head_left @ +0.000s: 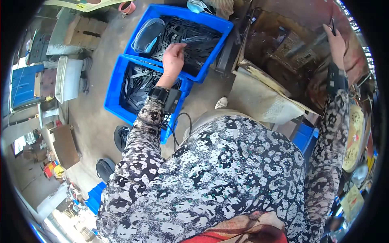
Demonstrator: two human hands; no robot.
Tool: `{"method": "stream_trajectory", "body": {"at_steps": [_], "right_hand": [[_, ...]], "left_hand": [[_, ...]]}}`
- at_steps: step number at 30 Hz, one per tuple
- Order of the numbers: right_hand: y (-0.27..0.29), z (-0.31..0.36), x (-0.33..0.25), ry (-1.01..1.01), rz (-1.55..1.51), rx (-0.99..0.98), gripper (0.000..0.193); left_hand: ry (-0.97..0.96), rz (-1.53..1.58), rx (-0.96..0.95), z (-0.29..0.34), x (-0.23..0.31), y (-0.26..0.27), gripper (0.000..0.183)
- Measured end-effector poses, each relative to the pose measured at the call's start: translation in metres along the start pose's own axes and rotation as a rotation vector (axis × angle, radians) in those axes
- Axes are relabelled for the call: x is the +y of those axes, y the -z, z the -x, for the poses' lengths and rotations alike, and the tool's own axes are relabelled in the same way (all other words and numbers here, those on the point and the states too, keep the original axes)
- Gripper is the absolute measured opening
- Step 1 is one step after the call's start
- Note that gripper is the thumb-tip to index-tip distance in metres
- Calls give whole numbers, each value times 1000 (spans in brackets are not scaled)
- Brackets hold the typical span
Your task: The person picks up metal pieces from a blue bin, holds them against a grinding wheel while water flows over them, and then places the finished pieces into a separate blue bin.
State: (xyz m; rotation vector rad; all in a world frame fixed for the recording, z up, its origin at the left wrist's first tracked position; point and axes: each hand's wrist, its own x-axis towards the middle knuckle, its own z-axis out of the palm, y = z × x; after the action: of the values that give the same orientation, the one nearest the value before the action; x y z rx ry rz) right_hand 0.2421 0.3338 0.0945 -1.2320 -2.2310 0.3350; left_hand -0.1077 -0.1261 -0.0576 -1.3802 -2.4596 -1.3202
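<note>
Left grip (173,60), grey strips (201,48) beneath, in bin (194,17)

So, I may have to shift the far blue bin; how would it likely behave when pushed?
The far blue bin is probably heavy, since many thin grey strips, apparently metal, lie heaped inside. Its broad, boxy shape suggests sliding rather than tipping. The smooth walls look like moulded plastic, so likely fairly stiff.

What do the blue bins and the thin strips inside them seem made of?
Blue bins: probably moulded plastic, smooth, slightly glossy, with one even colour. Thin strips: likely metal, greyish with pale glints, though dark plastic remains possible.
</note>
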Motion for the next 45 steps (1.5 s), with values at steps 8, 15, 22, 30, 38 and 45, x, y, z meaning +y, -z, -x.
{"method": "stream_trajectory", "body": {"at_steps": [8,15,22,30,38,45], "right_hand": [[7,137,19,-70,167,-39,40],[-3,205,26,-246,199,-139,36],[-18,216,23,-181,195,-205,33],[-17,219,17,-175,163,-183,31],[-18,224,15,-170,172,-135,27],[-22,221,18,-116,157,-138,26]], "left_hand": [[86,-76,-82,8,-14,-32,20],[-8,-220,-482,-4,-32,-59,22],[-217,-634,-763,-11,-19,-96,29],[-352,-674,-912,-25,-21,-93,31],[162,-31,-264,-54,-38,-57,19],[467,407,-106,-50,-53,-54,41]]}}
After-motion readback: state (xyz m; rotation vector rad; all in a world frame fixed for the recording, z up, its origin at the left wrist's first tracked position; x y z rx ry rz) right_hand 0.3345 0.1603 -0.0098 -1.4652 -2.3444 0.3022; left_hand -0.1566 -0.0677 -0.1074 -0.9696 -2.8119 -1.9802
